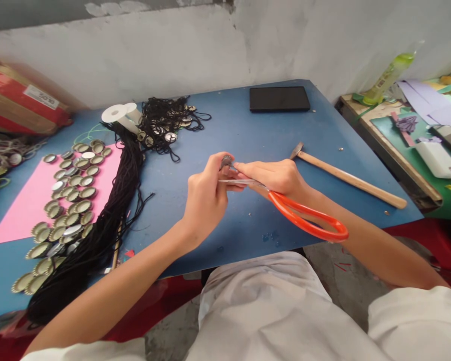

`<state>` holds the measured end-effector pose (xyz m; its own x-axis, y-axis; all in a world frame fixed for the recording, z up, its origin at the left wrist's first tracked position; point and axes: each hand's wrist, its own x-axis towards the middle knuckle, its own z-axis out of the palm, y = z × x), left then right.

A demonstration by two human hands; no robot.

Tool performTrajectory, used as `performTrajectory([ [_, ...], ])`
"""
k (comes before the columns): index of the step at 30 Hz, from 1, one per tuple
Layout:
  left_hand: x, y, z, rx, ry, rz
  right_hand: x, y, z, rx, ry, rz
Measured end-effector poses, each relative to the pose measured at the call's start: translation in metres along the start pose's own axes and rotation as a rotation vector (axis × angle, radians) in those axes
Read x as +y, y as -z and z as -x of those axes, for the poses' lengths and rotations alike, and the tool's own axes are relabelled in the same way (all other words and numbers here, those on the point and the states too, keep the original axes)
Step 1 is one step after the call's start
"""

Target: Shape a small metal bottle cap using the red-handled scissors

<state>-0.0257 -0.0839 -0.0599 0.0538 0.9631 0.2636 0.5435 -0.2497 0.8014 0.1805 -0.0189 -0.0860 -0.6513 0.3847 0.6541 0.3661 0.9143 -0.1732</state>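
Over the middle of the blue table, my left hand (206, 193) pinches a small metal bottle cap (226, 161) between thumb and fingers. My right hand (276, 176) meets it from the right, its fingertips at the cap. Scissors with orange handles (310, 215) are held in my right hand near the pivot; the handles stick out to the lower right and a blade points left, just under the fingers. Whether the blade touches the cap I cannot tell. To the left, many bottle caps (72, 194) lie on pink paper (15, 213), beside a long bundle of black cords (110, 210).
A hammer (351, 178) lies at the right, and a black phone (279, 99) at the back. White spools (117, 114) and a tangle of black cords with caps (165, 118) sit back left. A red-taped box (18, 100) stands far left; a second cluttered table (383, 113) adjoins right.
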Motion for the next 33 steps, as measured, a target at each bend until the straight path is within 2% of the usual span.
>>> performTrajectory([
  [4, 0.005, -0.001, 0.002, 0.036, -0.007, 0.013, -0.006, 0.0, -0.002, 0.086, 0.022, -0.028],
  [11, 0.005, -0.002, 0.004, 0.118, -0.073, -0.129, -0.015, -0.004, -0.005, 0.223, 0.041, 0.153],
  [16, -0.001, -0.01, 0.005, 0.225, -0.183, -0.097, -0.013, -0.008, -0.006, 0.362, 0.075, 0.054],
  [18, -0.001, -0.013, 0.005, 0.241, -0.204, -0.051, -0.014, -0.009, -0.004, 0.367, 0.054, -0.003],
  [22, -0.001, -0.016, 0.006, 0.26, -0.225, 0.036, -0.022, -0.009, -0.003, 0.242, -0.102, -0.109],
  [25, -0.001, -0.019, 0.007, 0.26, -0.191, 0.114, -0.032, -0.005, -0.006, 0.252, -0.244, -0.228],
  [30, -0.003, -0.026, 0.008, 0.297, -0.124, 0.191, -0.044, 0.002, -0.012, 0.216, -0.412, -0.562],
  [33, -0.004, -0.029, 0.009, 0.309, -0.127, 0.196, -0.046, -0.002, -0.013, 0.251, -0.555, -0.77],
])
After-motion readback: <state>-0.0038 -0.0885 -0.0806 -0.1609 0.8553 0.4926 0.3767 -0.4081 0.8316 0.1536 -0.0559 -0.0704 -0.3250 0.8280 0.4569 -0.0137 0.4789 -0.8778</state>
